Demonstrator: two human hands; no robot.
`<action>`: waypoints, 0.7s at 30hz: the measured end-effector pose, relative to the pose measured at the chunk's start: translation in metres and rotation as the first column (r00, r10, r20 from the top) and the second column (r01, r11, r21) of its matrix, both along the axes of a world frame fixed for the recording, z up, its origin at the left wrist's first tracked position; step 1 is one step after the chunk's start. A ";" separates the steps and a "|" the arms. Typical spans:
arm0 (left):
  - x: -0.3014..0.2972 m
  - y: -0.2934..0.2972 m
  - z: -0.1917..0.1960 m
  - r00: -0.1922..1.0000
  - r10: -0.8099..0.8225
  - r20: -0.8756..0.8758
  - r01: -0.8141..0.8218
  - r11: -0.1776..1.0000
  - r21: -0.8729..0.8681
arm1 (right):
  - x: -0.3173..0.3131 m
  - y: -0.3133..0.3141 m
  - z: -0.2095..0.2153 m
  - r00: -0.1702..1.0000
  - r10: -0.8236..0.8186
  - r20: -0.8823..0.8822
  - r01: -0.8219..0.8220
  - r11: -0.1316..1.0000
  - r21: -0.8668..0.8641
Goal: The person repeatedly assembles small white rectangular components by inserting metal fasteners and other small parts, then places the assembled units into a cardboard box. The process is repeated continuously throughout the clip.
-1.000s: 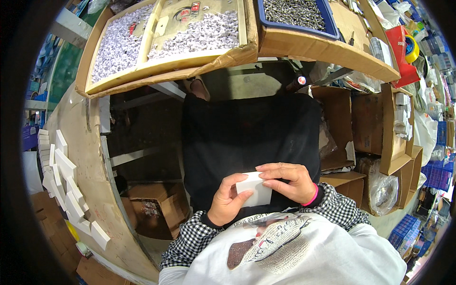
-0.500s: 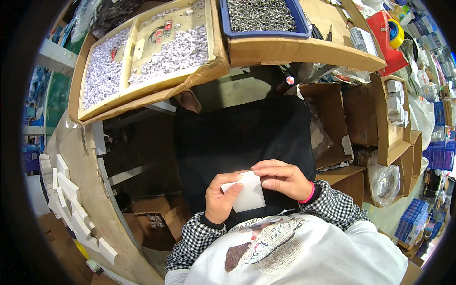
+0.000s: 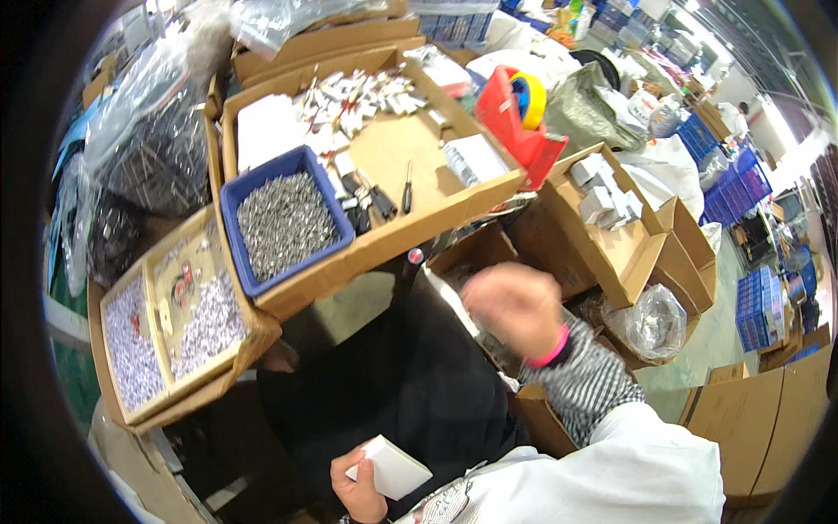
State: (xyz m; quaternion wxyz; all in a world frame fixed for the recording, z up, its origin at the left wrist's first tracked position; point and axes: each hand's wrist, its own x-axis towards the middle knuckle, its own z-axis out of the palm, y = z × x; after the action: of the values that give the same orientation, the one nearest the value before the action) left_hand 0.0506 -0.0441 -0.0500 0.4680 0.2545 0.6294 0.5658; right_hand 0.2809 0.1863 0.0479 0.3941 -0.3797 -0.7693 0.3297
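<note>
A small flat white box point(image 3: 394, 469) is in my left hand point(image 3: 358, 489), low over my dark lap, with the thumb lying on its upper face. My right hand point(image 3: 517, 307), with a pink band at the wrist, is raised on the right, over the cardboard boxes beside my lap. Motion smears its fingers, so whether it holds anything cannot be made out. Beyond it, a shallow cardboard tray point(image 3: 627, 262) has several small white boxes point(image 3: 602, 194) at its far end.
Ahead, a blue bin point(image 3: 342, 234) of metal screws stands in a cardboard tray with a screwdriver point(image 3: 408, 188) and small white parts. A wooden tray point(image 3: 150, 307) of tiny pale pieces sits left. A red tape dispenser point(image 3: 499, 112) and a clear plastic bag point(image 3: 655, 323) are on the right.
My right hand has left the white box and swung up and to the right. The left hand still holds the box. The view has turned to the right.
</note>
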 end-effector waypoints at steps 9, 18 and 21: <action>0.006 0.010 0.014 0.996 0.024 -0.084 -0.024 1.000 -0.001 | 0.106 0.166 0.050 0.857 -0.515 -0.002 0.514 0.856 -0.064; 0.007 0.008 0.011 1.000 0.027 0.000 -0.027 1.000 0.014 | 0.091 0.155 0.063 0.823 -0.511 -0.250 0.326 0.784 -0.528; 0.007 0.005 0.009 0.999 0.038 0.030 -0.039 0.999 0.020 | 0.090 0.154 0.067 0.791 -0.476 -0.384 0.271 0.836 -0.478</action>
State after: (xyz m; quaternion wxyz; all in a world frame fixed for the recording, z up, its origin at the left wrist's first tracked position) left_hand 0.0576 -0.0386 -0.0414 0.4636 0.2389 0.6212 0.5849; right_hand 0.3714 0.3406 0.1144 0.5477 -0.5034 -0.4679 0.4772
